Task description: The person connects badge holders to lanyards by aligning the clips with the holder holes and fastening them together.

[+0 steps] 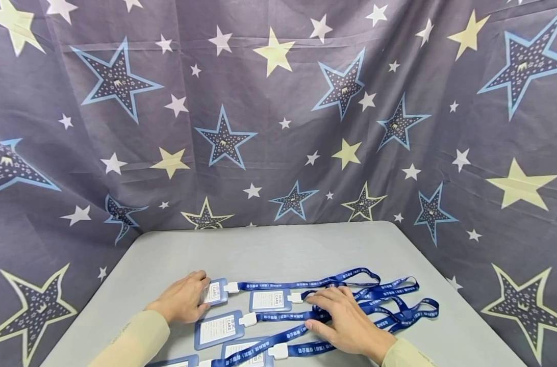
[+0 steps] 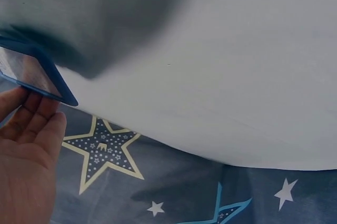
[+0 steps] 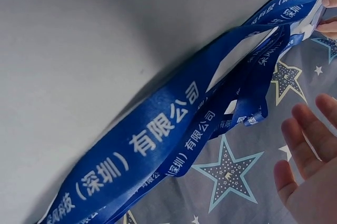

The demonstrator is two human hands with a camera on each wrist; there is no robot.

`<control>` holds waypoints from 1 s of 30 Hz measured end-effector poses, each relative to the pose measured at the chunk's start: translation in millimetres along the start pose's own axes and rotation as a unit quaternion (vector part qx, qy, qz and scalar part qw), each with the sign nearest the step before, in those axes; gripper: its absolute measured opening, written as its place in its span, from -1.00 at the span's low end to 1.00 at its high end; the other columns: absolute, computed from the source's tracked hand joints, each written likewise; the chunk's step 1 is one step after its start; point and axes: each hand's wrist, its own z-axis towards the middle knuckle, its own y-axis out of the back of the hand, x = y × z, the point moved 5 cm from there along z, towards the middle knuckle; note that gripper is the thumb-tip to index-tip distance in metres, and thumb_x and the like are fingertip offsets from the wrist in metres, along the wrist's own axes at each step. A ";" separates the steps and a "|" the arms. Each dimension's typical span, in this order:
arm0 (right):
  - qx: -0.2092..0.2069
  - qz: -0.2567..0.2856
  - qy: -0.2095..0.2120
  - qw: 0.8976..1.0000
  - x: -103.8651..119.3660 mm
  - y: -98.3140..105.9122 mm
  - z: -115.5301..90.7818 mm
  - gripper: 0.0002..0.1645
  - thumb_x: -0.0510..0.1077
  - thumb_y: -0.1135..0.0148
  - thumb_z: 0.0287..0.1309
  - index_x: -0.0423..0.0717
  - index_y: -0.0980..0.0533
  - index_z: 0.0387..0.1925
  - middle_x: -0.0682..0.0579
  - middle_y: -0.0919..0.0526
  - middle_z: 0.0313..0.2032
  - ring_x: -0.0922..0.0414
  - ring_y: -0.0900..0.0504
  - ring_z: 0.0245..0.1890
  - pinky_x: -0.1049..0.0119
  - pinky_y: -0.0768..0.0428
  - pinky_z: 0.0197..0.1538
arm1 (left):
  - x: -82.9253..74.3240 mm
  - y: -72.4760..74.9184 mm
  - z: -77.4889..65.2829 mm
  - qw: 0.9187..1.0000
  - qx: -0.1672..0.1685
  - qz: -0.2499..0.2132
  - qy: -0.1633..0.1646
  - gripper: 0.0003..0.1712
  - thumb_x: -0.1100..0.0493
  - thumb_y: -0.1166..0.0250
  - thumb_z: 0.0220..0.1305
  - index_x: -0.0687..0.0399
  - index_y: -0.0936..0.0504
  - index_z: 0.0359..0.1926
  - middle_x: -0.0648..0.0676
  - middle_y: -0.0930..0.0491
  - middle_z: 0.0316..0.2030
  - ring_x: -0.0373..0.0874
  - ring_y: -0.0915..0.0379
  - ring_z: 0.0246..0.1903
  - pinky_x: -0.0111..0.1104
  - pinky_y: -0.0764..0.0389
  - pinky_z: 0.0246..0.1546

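My left hand [image 1: 185,298] grips the far badge holder [image 1: 216,291] by its left end, with part of the card covered. In the left wrist view the fingers [image 2: 39,116] lie along the edge of this blue-framed holder [image 2: 58,83]. Over the blue lanyards [image 1: 301,316] my right hand [image 1: 345,318] is spread, its fingers extended. The right wrist view shows that hand [image 3: 310,166] with parted fingers beside the printed straps [image 3: 158,129]. Nearer me lie a second badge holder [image 1: 219,330] and a third [image 1: 270,300], each with a white clip.
More badge holders lie at the near edge, one [image 1: 246,351] crossed by a strap and one [image 1: 179,362] cut off by the frame. Lanyard loops [image 1: 425,308] overlap at the right. The grey table [image 1: 269,250] meets a star-patterned cloth [image 1: 260,127] behind and at both sides.
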 end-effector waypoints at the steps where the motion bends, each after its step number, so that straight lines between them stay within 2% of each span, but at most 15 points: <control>1: 0.000 0.001 0.002 1.000 0.2 -0.1 0.0 -0.41 0.38 -0.07 0.16 0.19 -0.54 0.08 0.26 -0.57 0.05 0.28 -0.44 0.06 0.03 -0.25 0.17 | 0.9 -0.8 -0.3 1.000 0.000 0.000 0.000 -0.30 -0.05 -0.41 -0.07 0.34 -0.54 0.03 0.15 -0.49 -0.10 0.04 -0.44 -0.06 -0.08 -0.48 0.05; 9: -0.015 -0.003 0.021 1.000 2.2 -0.1 -0.4 -0.47 0.31 -0.15 0.16 0.18 -0.54 0.08 0.29 -0.57 0.03 0.28 -0.44 0.04 0.04 -0.28 0.13 | 5.1 -4.0 -4.6 1.000 0.006 0.019 -0.001 -0.35 0.00 -0.39 -0.04 0.34 -0.54 0.02 0.15 -0.49 -0.12 0.04 -0.45 -0.09 -0.08 -0.49 0.02; 16: -0.017 -0.001 0.023 1.000 2.7 0.5 -0.6 -0.45 0.34 -0.10 0.18 0.17 -0.54 0.07 0.26 -0.59 0.01 0.29 -0.45 0.02 0.04 -0.28 0.14 | 4.0 -4.9 -6.5 1.000 0.006 0.011 -0.004 -0.39 0.05 -0.39 -0.06 0.32 -0.54 0.01 0.13 -0.48 -0.15 0.03 -0.44 -0.12 -0.08 -0.51 -0.01; 30: -0.016 -0.007 0.024 1.000 3.2 0.3 -1.4 -0.46 0.31 -0.14 0.17 0.15 -0.55 0.07 0.28 -0.58 -0.01 0.29 -0.44 0.00 0.06 -0.28 0.12 | 1.2 -10.1 -7.8 0.999 0.045 -0.003 0.020 -0.43 0.13 -0.31 -0.02 0.29 -0.53 0.05 0.15 -0.51 -0.06 0.07 -0.47 -0.02 -0.06 -0.48 0.06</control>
